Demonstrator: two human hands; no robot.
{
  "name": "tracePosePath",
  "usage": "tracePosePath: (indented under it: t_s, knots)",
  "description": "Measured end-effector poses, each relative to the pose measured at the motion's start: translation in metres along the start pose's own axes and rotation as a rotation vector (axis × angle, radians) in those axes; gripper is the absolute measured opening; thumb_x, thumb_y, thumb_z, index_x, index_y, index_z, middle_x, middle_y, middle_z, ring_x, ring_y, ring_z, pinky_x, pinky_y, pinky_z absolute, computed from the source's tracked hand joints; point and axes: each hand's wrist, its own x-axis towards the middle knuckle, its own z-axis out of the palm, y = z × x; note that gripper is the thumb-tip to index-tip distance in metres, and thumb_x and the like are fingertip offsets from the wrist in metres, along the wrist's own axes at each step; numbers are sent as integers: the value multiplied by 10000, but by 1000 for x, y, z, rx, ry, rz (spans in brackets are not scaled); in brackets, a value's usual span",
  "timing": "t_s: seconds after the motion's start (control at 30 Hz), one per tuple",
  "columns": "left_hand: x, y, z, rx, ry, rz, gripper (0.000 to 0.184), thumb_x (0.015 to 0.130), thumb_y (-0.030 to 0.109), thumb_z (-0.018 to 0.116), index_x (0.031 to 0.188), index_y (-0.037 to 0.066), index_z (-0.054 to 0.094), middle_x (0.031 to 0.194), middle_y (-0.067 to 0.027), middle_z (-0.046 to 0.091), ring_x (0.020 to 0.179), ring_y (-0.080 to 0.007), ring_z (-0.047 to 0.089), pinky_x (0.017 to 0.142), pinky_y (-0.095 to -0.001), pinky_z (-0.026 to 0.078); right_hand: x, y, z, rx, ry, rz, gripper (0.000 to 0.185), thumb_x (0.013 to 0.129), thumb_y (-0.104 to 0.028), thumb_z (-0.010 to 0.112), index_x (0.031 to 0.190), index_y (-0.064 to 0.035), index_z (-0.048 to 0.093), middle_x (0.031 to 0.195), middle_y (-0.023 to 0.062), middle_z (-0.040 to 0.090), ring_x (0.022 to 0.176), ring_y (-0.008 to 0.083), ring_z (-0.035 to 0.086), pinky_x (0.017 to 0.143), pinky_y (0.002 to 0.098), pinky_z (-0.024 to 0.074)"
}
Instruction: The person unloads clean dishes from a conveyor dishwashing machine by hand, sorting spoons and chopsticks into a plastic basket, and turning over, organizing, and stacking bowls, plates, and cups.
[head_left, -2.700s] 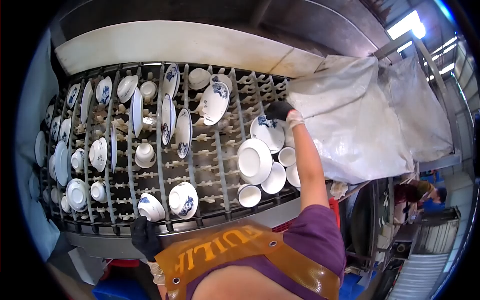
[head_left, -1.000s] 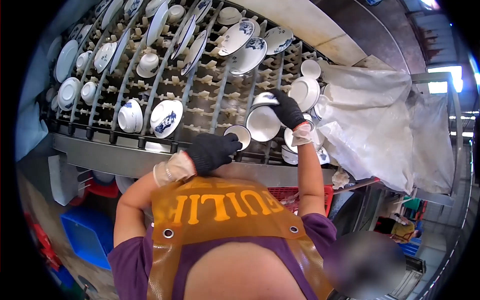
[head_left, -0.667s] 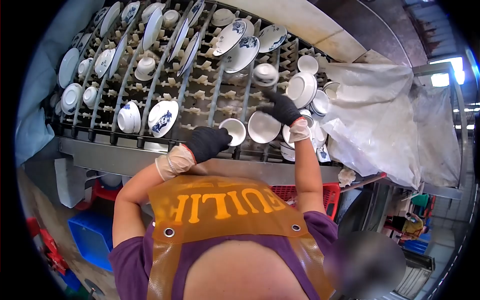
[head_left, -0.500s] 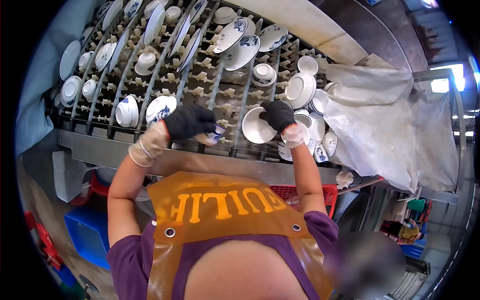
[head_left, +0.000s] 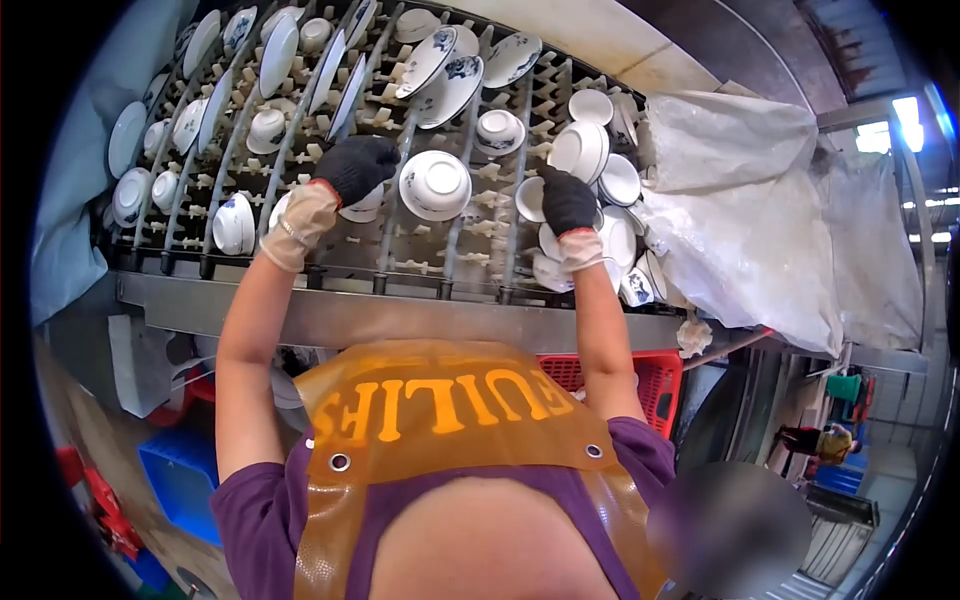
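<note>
My left hand (head_left: 358,170), in a black glove, is closed over a small white bowl (head_left: 362,208) on the rack (head_left: 340,240); its fingers hide the bowl's upper part. Just right of it, a larger white bowl (head_left: 436,185) rests upside down on the pegs. Black-gloved too, my right hand (head_left: 570,204) has its fingers curled at the rim of a white bowl (head_left: 530,200), beside a cluster of crockery. Within that cluster are stacked bowls (head_left: 577,150), a small bowl (head_left: 620,180) and a blue-patterned cup (head_left: 636,288).
Plates and bowls stand in the pegs farther left, such as a blue-patterned plate (head_left: 449,92). Plastic sheeting (head_left: 740,220) hangs at the right. A metal edge (head_left: 400,318) runs along the rack's front. Red (head_left: 658,385) and blue (head_left: 180,480) crates are below. Another person (head_left: 832,443) is far off.
My left hand has moved up and left with the small bowl. The larger bowl left my right hand and now lies upside down on the rack. My right hand is at another bowl.
</note>
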Motion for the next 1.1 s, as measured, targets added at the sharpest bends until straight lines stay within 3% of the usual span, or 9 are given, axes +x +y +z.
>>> tracePosePath:
  t_s: [0.07, 0.2, 0.37, 0.6, 0.63, 0.8, 0.87, 1.0, 1.1]
  knots:
    - [-15, 30, -16, -114, -9, -53, 219, 780, 185, 607, 951, 52, 637, 891, -135, 640, 846, -286, 611, 766, -345, 473, -13, -18, 5, 74, 316, -189, 298, 787, -78, 523, 1076, -116, 581, 956, 123, 625, 817, 283, 617, 717, 395, 483]
    - [-64, 52, -15, -436, 48, -71, 215, 790, 146, 617, 972, 32, 631, 905, -134, 643, 812, -246, 625, 731, -325, 484, -71, -71, -37, -113, 257, -439, 378, 658, -173, 662, 1019, -103, 572, 988, 117, 597, 744, 300, 594, 654, 376, 480]
    - [-101, 60, 13, -676, 6, -122, 191, 813, 113, 616, 981, 24, 628, 901, -87, 650, 824, -154, 617, 734, -281, 493, -104, -35, -37, -195, -297, 11, 374, 652, -223, 690, 982, -90, 577, 823, 118, 608, 693, 303, 589, 651, 392, 458]
    - [-97, 85, 47, -893, 103, -152, 186, 823, 73, 605, 998, 13, 619, 916, -68, 637, 824, -120, 596, 734, -255, 490, -88, -31, -29, 897, 8, 225, 444, 717, -139, 691, 1122, -22, 551, 1011, 156, 612, 935, 246, 591, 830, 334, 455]
    - [-96, 91, 49, -888, 91, -144, 173, 822, 79, 603, 981, 12, 623, 912, -69, 637, 829, -123, 595, 744, -263, 486, -72, -35, -33, 974, 21, 259, 433, 750, -94, 672, 1133, 41, 521, 1057, 112, 593, 966, 174, 554, 848, 294, 449]
    - [-93, 104, 61, -847, 16, -121, 184, 804, 59, 609, 977, -3, 625, 895, -81, 633, 815, -137, 596, 725, -279, 487, 13, -23, -11, 1055, 79, 302, 364, 790, -180, 602, 1084, 30, 554, 947, 164, 637, 885, 256, 601, 773, 336, 460]
    - [-96, 105, 61, -706, 25, -98, 189, 797, 54, 605, 977, 2, 628, 897, -83, 635, 814, -137, 593, 723, -286, 483, 34, 18, 49, 750, 15, 287, 340, 782, -157, 590, 1069, 21, 557, 941, 187, 636, 902, 311, 598, 789, 357, 458]
    - [-114, 95, 59, -888, 196, -246, 171, 804, 33, 594, 971, 11, 624, 857, -47, 637, 744, -111, 577, 676, -248, 472, -10, 6, -7, 271, 308, 84, 348, 723, -206, 660, 1028, -60, 577, 904, 143, 601, 852, 313, 569, 750, 397, 450]
    - [-121, 93, 67, -1004, 292, -331, 173, 831, 36, 576, 998, 19, 617, 821, -24, 628, 701, -78, 547, 626, -225, 456, -50, 3, -13, 40, 115, 21, 654, 664, -332, 723, 1222, -106, 467, 900, 130, 588, 846, 293, 570, 738, 393, 452]
